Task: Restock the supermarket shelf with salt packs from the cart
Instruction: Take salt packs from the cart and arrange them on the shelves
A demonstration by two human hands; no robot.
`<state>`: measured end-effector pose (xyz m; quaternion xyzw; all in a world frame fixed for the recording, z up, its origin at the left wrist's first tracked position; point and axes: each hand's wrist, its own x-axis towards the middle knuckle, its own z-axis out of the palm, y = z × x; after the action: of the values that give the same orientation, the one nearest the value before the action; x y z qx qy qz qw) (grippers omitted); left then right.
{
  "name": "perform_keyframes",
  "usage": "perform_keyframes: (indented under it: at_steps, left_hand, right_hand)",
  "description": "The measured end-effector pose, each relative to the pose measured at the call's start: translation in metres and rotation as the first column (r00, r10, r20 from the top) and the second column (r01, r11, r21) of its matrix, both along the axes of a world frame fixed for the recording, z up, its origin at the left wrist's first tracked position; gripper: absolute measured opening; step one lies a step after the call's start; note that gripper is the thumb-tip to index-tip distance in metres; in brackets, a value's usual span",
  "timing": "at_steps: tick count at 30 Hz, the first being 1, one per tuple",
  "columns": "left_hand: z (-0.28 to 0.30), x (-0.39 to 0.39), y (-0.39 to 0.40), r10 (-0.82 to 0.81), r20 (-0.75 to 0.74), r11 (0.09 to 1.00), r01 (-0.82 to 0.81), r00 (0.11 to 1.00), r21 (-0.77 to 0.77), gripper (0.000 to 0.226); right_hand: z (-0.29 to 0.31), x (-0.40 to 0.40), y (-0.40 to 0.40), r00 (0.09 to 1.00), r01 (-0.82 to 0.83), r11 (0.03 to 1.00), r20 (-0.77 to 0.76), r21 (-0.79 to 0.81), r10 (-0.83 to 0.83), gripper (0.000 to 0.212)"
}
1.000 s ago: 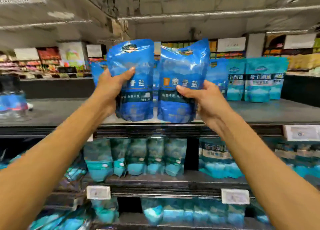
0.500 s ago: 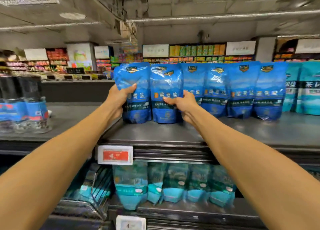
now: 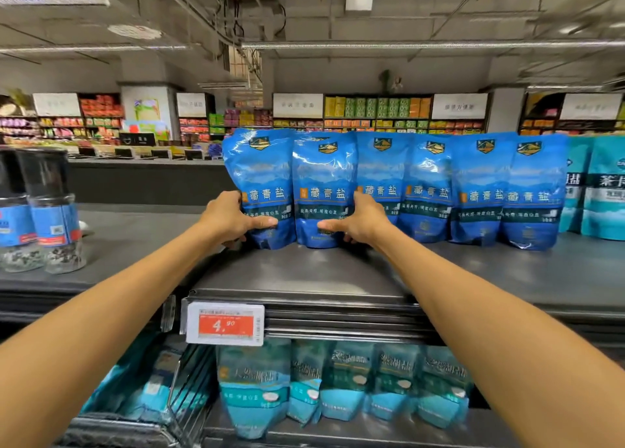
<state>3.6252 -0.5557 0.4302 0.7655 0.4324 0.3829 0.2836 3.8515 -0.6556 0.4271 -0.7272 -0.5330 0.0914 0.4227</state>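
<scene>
Two blue salt packs stand upright on the grey top shelf (image 3: 304, 272). My left hand (image 3: 233, 217) grips the leftmost salt pack (image 3: 260, 177) at its lower left, thumb across the front. My right hand (image 3: 358, 221) grips the second salt pack (image 3: 323, 184) at its lower right, thumb on the front. Both packs touch the shelf at the left end of a row of several matching blue packs (image 3: 473, 187). The cart is out of view.
Teal salt packs (image 3: 605, 190) stand at the right end of the top shelf. Salt grinder bottles (image 3: 50, 211) stand at the left. A red price tag (image 3: 226, 324) hangs on the shelf edge. Teal packs (image 3: 341, 383) fill the shelf below.
Both packs came down from mid-air onto the top shelf and now stand beside the blue row. My hands slid lower on the packs and keep their hold.
</scene>
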Motion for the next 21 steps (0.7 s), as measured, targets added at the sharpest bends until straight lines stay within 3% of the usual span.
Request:
perform_keyframes:
  at_steps: [5,8,14,17,21]
  left_hand:
    - [-0.002,-0.002,0.011,0.022,0.012,0.995,-0.021,1.000,-0.096,0.049]
    - [-0.007,-0.003,0.010,0.020,0.024,0.998,-0.018,1.000,-0.062,0.047]
    - [-0.007,-0.001,0.002,-0.011,-0.005,1.000,0.011,1.000,-0.014,0.047]
    - [-0.007,0.000,-0.001,-0.001,-0.023,1.000,0.000,1.000,-0.023,0.046]
    - [-0.007,0.000,-0.010,0.016,-0.039,1.000,-0.016,0.999,-0.001,0.054]
  right_hand:
    - [-0.001,-0.004,0.001,1.000,-0.005,1.000,-0.031,-0.020,0.004,0.067]
    - [-0.003,-0.005,-0.002,1.000,-0.012,1.000,-0.027,-0.020,0.012,0.058]
    - [-0.004,-0.005,-0.011,1.000,0.003,0.999,-0.030,-0.049,-0.005,0.065]
    - [-0.003,-0.006,-0.017,0.999,0.014,0.999,-0.028,-0.045,-0.015,0.052]
    - [-0.003,-0.007,-0.029,0.999,0.006,1.000,-0.052,-0.028,-0.008,0.060]
